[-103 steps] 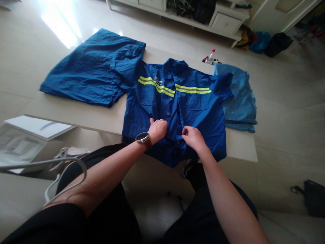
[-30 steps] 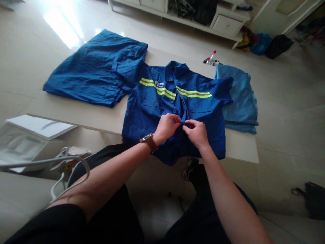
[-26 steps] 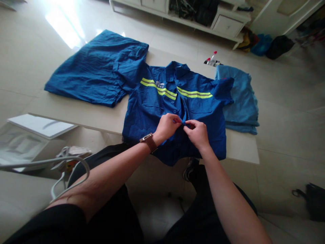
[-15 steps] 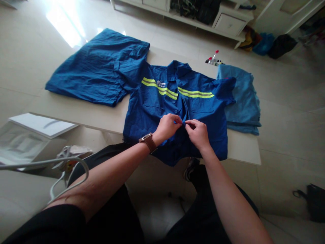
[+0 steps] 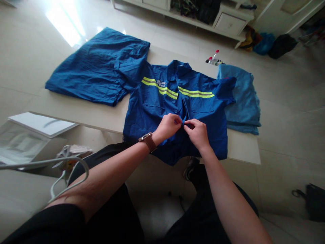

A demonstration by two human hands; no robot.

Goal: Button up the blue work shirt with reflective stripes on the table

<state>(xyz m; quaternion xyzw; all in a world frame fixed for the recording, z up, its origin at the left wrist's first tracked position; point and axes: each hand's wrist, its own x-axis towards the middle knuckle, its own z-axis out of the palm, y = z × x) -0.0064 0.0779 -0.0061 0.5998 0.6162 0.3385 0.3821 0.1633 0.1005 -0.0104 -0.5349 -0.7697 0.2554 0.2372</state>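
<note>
A blue short-sleeved work shirt [image 5: 157,112] with yellow-and-grey reflective stripes lies front up, collar away from me, its hem hanging over the near edge of a low table. My left hand [image 5: 169,126], with a brown-strapped watch on the wrist, pinches one front edge about halfway down. Fingertips of my right hand [image 5: 198,132] are closed on the opposite front edge, almost touching the left ones. Two buttons show on the placket above my hands. Whatever button lies between the fingertips is hidden.
Folded blue garments [image 5: 93,67] lie at the left of the pale table [image 5: 243,152]. A lighter blue folded cloth [image 5: 242,98] is at the right. Bottles with red caps [image 5: 215,58] stand behind. A white box [image 5: 38,132] and a pale cable [image 5: 76,158] are at lower left.
My fingertips have shifted slightly at the front edges, still pinching them. The shirt and the other cloths have stayed in place.
</note>
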